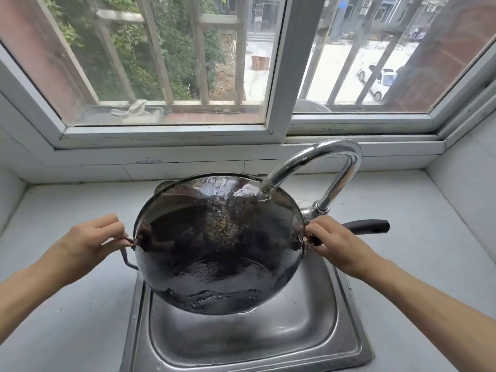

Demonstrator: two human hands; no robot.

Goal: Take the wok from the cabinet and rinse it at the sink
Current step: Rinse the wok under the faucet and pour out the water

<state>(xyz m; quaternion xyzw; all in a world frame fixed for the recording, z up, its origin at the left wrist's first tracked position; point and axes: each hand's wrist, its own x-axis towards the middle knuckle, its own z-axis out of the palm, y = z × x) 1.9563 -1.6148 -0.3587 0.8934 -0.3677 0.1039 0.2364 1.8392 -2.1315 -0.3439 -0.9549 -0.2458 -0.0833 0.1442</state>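
Steel sink (346, 326) below wet wok (220, 245), both hands (88, 242) (335, 242) gripping.

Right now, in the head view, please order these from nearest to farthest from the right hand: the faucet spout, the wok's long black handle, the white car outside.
From the right hand:
1. Long black handle, gripped at its base beside the wok.
2. Faucet spout, arching above, behind the hand.
3. White car, outside the window, upper right.

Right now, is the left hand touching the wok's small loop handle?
Touching. The head view shows the left hand pinching the loop handle at the rim of the wok.
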